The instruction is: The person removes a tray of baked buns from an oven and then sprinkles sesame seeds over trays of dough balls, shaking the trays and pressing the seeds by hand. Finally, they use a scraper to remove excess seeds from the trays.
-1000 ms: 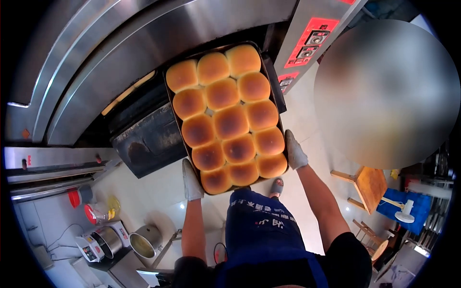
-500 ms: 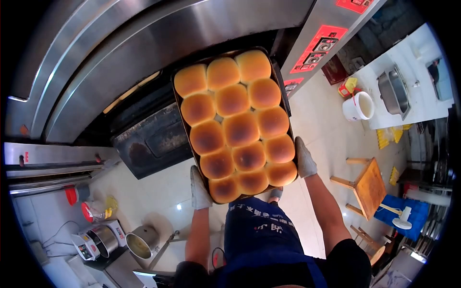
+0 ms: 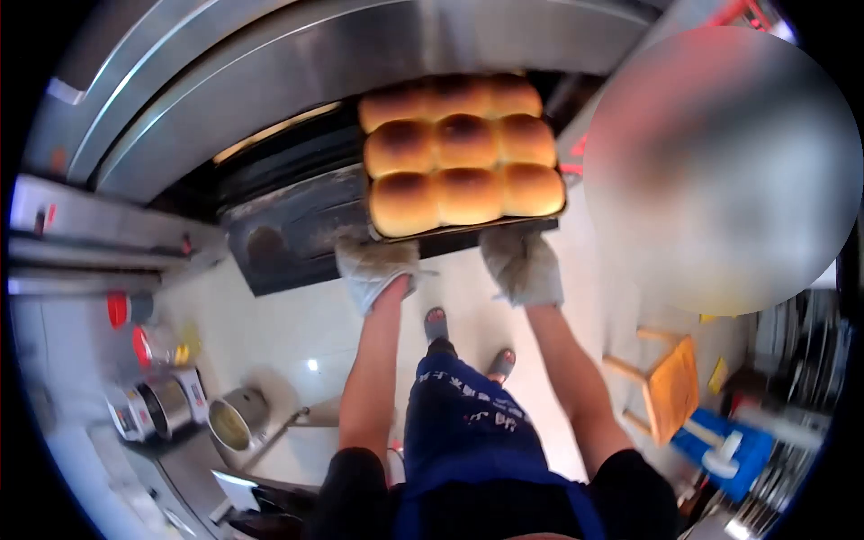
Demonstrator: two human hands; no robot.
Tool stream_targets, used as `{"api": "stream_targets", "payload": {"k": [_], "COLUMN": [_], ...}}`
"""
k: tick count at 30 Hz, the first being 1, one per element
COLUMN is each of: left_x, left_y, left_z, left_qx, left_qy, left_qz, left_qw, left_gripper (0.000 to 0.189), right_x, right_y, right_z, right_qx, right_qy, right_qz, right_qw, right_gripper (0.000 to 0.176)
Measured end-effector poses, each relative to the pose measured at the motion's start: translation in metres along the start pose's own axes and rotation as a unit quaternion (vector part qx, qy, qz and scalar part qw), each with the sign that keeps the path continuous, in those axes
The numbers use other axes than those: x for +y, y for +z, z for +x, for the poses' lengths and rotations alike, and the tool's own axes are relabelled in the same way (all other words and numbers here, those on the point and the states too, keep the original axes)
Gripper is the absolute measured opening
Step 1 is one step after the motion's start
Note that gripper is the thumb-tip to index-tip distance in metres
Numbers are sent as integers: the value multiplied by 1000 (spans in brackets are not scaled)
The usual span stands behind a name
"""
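Our left hand, in a thick pale mitt, is at the left part of the tray's near edge. Our right hand, in a like mitt, is at the right part of that edge. Padding and blur hide the fingers, so we cannot tell how far either hand is closed, or whether it grips the rim or only presses against it. Having one on each side of the middle probably keeps the tray straight and shares its weight, while the mitts guard our skin from hot metal.

The dark tray lies at the oven mouth, its far part under the steel oven front. It looks about level, which would keep the load from sliding. On it, golden-brown buns sit packed side to side in rows of three, bracing one another; the farthest row we see is partly cut off by the oven front.

To the left, a dark ledge juts out below the opening, likely to bear trays as they cross it. Beyond our forearms are a metal pot and a wooden stool.
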State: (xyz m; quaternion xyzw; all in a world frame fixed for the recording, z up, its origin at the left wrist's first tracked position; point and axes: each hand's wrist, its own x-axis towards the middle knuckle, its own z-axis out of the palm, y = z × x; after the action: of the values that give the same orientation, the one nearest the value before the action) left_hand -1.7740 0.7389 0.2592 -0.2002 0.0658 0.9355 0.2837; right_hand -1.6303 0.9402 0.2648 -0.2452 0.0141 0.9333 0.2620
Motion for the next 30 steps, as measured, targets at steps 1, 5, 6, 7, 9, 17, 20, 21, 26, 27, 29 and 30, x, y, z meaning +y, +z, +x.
{"api": "stream_targets", "payload": {"k": [1,5,6,7,9,17,20,21,26,27,29,30], "left_x": [-3,17,13,7,1,23,37,44,69,72,69,68], "left_y": [-16,-85,-73,-47,-8,-176,-198,-219,-220,-210,-252,-267], "left_z": [18,66,52,31,-5,-76,-49,-27,60,69,107,118], "left_qx": [-68,-252,-211,-167,-78,293,327,305,58,47,31,19], "left_qy": [88,28,61,91,145,22,86,85,132,161,180,205], "left_qz": [302,82,108,132,174,-198,-187,-202,-200,-147,-140,-135], "left_qw": [947,964,970,973,971,935,922,927,969,975,973,969], "left_gripper": [47,37,35,33,30,41,52,59,64,61,58,55], "right_x": [19,53,58,63,72,96,101,104,95,90,81,76], "right_y": [8,24,30,38,63,109,80,64,-38,-43,-57,-67], "right_z": [-9,44,58,70,97,146,97,73,-20,-40,-70,-80], "right_qx": [9,-13,-14,-13,-27,18,-56,-101,-109,-69,-13,5], "right_qy": [52,111,129,112,79,82,102,118,184,225,291,314], "right_qz": [-20,-37,-50,-47,-75,-124,-263,-304,-479,-485,-466,-447], "right_qw": [998,993,990,993,994,989,958,940,851,842,835,838], "right_gripper": [45,43,43,40,38,49,46,44,50,50,48,46]}}
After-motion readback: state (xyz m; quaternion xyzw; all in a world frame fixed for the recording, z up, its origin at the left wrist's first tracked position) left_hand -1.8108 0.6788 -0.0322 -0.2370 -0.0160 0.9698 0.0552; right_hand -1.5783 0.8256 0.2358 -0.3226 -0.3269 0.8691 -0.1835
